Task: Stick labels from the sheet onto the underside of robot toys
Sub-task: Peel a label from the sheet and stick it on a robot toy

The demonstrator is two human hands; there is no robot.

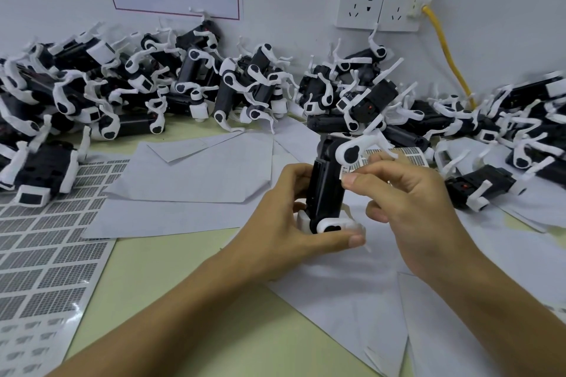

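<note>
Centrally: L hand (pixel 284 223) curled round black-and-white robot toy (pixel 324 187), held upright above table (pixel 171 278), thumb under its lower end | R hand (pixel 407 202) fingers bent, thumb + forefinger pinching small label (pixel 347 176) against toy's flat side | label sheet (pixel 46 254) lies far left | toy pile (pixel 183 82) along wall.

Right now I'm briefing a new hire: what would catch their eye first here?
The heap of black-and-white robot toys piled along the wall. Then, in the middle, the left hand gripping one toy on end while the right hand pinches a label beside it. Label sheets lie at left.
</note>
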